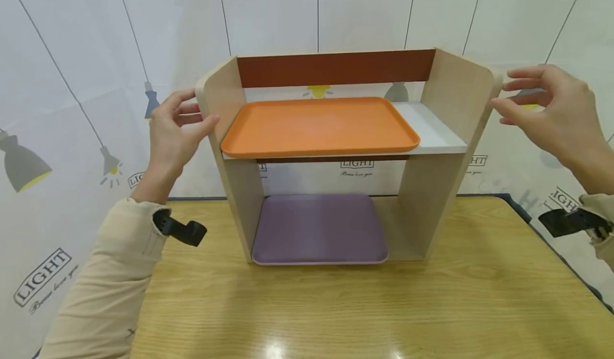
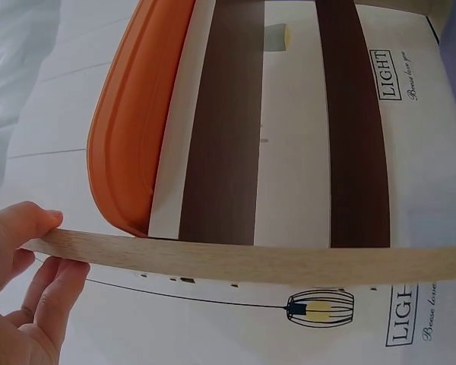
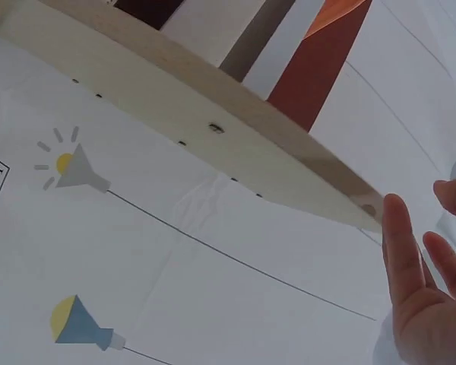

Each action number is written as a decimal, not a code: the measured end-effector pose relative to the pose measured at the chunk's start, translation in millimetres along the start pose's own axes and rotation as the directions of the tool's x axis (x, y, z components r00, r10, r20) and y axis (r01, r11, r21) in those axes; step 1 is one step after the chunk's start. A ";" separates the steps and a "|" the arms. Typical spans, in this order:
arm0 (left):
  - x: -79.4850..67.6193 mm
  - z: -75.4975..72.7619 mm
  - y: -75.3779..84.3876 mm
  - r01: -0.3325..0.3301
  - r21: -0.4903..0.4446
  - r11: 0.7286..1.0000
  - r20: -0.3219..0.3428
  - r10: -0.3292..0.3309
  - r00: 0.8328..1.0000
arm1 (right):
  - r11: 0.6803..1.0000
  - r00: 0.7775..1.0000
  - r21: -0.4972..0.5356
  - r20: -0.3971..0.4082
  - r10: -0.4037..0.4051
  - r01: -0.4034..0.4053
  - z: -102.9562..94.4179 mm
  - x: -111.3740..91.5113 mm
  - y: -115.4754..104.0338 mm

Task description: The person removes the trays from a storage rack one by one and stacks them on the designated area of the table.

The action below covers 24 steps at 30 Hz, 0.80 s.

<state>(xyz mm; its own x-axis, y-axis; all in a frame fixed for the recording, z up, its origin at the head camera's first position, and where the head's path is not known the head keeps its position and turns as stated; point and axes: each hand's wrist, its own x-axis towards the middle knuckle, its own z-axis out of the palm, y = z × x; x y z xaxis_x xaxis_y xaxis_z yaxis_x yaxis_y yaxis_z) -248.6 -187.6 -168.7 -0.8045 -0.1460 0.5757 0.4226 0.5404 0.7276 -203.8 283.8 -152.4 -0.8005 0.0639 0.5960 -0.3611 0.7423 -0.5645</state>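
A two-tier wooden shelf stands upright on the table. My left hand pinches the upper front edge of its left side panel, thumb on the inner face and fingers on the outer face. Beside the top of the right side panel, my right hand has its fingers spread; in the right wrist view these fingers hold nothing and seem just off the panel's end. An orange tray lies on the white upper board, towards the left. On the bottom board rests a purple tray, its front edge slightly overhanging.
The wood-grain table extends in front of the shelf and to both sides. Behind it hangs a white sheet printed with lamps and lettering. A reddish-brown rail runs across the shelf's upper back.
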 end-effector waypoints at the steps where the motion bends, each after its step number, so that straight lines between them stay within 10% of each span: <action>1: 0.1 -0.5 -0.1 -0.001 0.002 1.000 0.001 0.001 1.000 | 0.999 0.999 0.020 -0.026 -0.024 0.024 0.4 -1.2 -3.4; 4: 1.1 -1.5 -0.6 -0.007 0.002 1.000 -0.001 0.007 1.000 | 0.994 0.996 0.065 -0.028 -0.089 0.091 5.7 -2.1 -13.4; 8: 2.4 -2.9 -1.6 -0.015 0.005 1.000 -0.008 0.015 1.000 | 0.994 0.979 0.044 0.175 -0.101 0.095 24.9 2.9 -22.2; 14: 3.4 -1.6 -2.3 -0.018 0.002 1.000 -0.006 0.018 1.000 | 0.993 0.862 0.075 0.505 0.040 -0.090 57.0 21.7 -25.6; 24: 7.5 4.6 -0.3 -0.029 -0.013 0.999 0.021 0.029 0.999 | 0.974 0.813 0.061 0.564 0.145 -0.216 68.5 37.0 -18.6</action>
<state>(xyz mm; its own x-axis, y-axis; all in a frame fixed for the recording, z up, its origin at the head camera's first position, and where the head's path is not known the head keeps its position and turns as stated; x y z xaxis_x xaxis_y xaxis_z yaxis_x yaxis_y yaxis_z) -256.6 -185.0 -166.3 -0.8002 -0.1131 0.5890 0.4512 0.5333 0.7155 -259.6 226.7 -158.9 -0.9730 -0.2163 0.0804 -0.2077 0.6690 -0.7137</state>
